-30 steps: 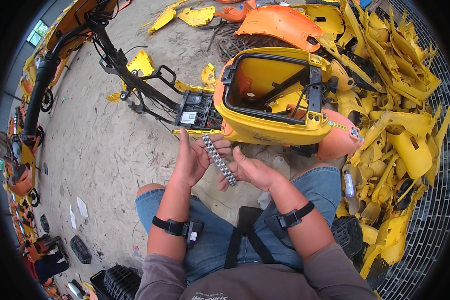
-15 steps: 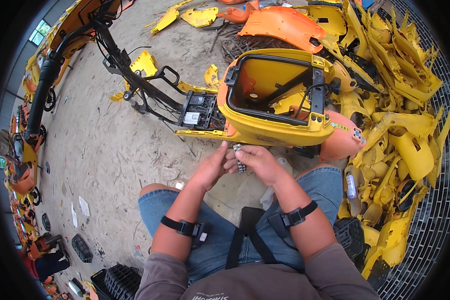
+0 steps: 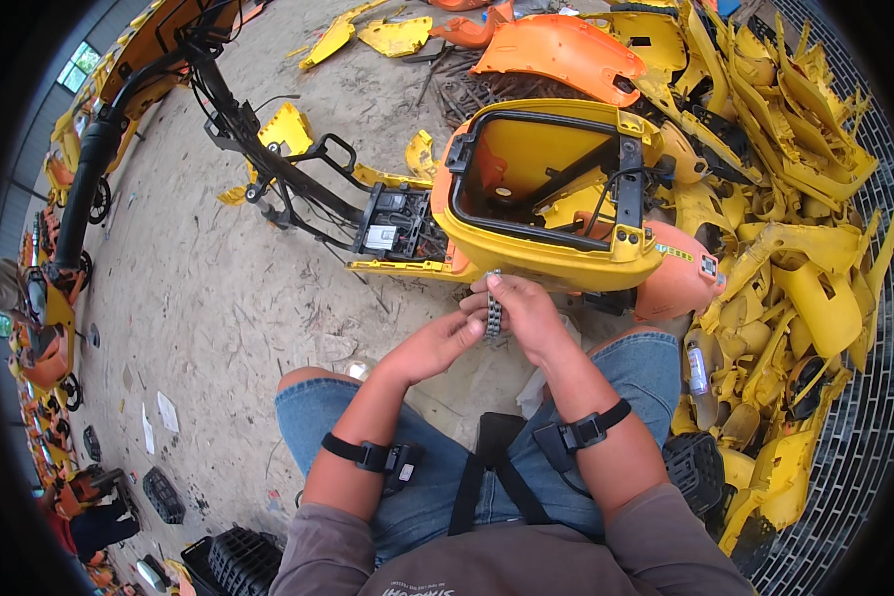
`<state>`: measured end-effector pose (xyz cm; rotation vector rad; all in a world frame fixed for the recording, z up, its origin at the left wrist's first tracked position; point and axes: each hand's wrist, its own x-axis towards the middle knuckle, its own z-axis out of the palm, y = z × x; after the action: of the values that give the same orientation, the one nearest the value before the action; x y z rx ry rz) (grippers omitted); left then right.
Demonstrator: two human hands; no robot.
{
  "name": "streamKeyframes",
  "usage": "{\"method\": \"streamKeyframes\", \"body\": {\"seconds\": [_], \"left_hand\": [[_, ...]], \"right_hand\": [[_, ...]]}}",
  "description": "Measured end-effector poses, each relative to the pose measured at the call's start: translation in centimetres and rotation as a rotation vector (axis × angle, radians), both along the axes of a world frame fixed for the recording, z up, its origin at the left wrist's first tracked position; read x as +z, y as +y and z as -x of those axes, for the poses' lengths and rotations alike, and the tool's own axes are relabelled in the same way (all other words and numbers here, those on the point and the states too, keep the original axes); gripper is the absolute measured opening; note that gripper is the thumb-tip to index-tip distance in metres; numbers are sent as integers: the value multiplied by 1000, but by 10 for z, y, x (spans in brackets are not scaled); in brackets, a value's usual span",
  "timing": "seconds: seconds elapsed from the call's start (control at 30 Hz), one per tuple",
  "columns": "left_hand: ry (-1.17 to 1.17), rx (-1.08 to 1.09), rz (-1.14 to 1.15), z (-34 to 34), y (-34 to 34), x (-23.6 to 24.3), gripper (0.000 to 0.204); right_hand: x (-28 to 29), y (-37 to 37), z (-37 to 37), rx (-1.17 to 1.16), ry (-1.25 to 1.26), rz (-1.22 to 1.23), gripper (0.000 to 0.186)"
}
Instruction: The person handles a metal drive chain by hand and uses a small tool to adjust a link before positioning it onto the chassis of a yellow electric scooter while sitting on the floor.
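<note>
As half-curled hands (image 3: 439, 348) (image 3: 526, 314) meet, metal chain (image 3: 494, 318) pinched

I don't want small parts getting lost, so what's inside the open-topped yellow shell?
Inside the yellow shell, a dark diagonal bar and a yellow piece show. Its near wall covers the lowest part, so anything there cannot be seen.

Left hand (image 3: 445, 343) beside curled right hand (image 3: 526, 310)
</note>
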<state>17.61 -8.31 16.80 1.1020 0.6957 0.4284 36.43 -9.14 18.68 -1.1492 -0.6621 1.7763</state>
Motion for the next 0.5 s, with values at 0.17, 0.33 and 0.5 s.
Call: {"method": "streamKeyframes", "body": {"seconds": [0.17,0.33,0.5], "left_hand": [[90,-83,39,1,1,-5,45],[193,-130,-18,3,3,0,26],[150,-89,-33,3,1,14,21]], "right_hand": [[-3,2,0,-28,-8,11,37],[-5,2,-2,-71,-6,11,40],[0,2,-4,-85,11,26,39]]}}
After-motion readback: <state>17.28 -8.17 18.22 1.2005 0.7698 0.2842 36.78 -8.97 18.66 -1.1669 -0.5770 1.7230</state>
